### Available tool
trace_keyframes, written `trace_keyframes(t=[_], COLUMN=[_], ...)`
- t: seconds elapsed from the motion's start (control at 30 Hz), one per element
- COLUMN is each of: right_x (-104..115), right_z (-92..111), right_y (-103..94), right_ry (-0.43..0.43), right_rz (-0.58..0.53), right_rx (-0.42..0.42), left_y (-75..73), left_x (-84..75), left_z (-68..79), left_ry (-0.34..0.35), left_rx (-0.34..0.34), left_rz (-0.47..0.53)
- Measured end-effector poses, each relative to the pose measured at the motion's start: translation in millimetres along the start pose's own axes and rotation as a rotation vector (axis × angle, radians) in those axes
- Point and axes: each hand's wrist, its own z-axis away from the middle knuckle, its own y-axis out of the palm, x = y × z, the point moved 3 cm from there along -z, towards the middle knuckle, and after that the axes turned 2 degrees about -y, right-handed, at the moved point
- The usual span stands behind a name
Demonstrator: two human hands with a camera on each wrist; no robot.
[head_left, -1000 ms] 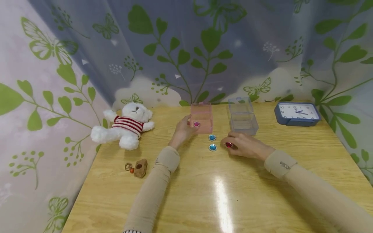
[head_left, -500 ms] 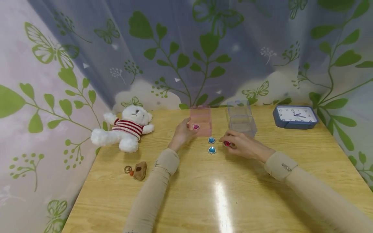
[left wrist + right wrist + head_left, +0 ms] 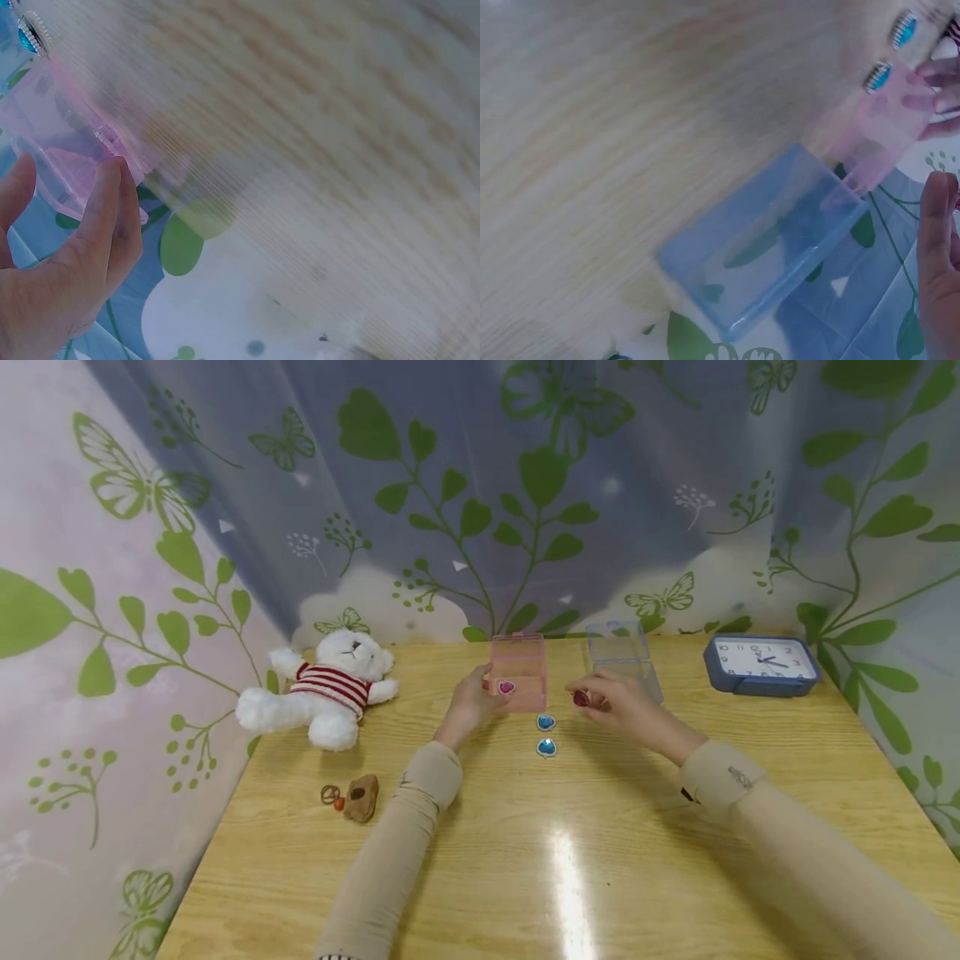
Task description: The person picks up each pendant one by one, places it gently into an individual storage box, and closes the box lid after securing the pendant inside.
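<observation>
In the head view my left hand [image 3: 475,702] holds the left side of a pink see-through plastic box [image 3: 531,693] with its lid raised. A pink heart-shaped gem [image 3: 507,687] with a pale beaded edge shows inside that box, near the thumb. My right hand [image 3: 621,706] pinches a dark red gem [image 3: 581,697] between thumb and fingers, over the table in front of a clear bluish box [image 3: 654,683], also with its lid up. Two blue gems [image 3: 546,722] with beaded rims lie between the hands. In the right wrist view the bluish box [image 3: 765,240] stands beside my fingers [image 3: 934,232].
A white teddy bear [image 3: 330,685] in a striped sweater lies at the back left. Nearer on the left is a brown keychain [image 3: 362,799]. A blue clock [image 3: 761,664] stands at the back right. A patterned curtain [image 3: 450,527] hangs behind the wooden table [image 3: 480,877].
My right hand has lifted the red gem from near the tabletop and moved it slightly back toward the boxes. My left hand stays at the pink box.
</observation>
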Motion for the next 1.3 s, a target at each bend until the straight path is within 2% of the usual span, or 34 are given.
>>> trace_keyframes(t=[0.2, 0.37, 0.57, 0.73, 1.13, 1.3], right_x=[-2.5, -5.4, -8.3, -10.4, -19.4, -19.5], right_z=[-20.1, -35.9, -52.1, -63.2, -82.7, -88.8], right_y=[-2.7, -1.8, 3.1, 8.1, 27.6, 34.6], right_ry=[0.161, 0.234, 0.315, 0.343, 0.318, 0.336], right_rz=[-0.116, -0.159, -0.262, -0.307, -0.320, -0.341], right_rx=[0.005, 0.021, 0.058, 0.066, 0.067, 0.064], left_y=[-1.0, -0.7, 0.1, -0.7, 0.0, 1.0], left_x=[-0.2, 0.9, 1.3, 1.0, -1.0, -3.3], left_z=[-0.4, -1.5, -1.2, -1.8, -2.9, -2.9], left_ry=[0.006, -0.003, -0.028, -0.027, -0.020, -0.010], left_rx=[-0.007, -0.014, -0.010, -0.010, -0.016, -0.033], left_rz=[-0.015, -0.024, -0.013, 0.004, -0.014, -0.022])
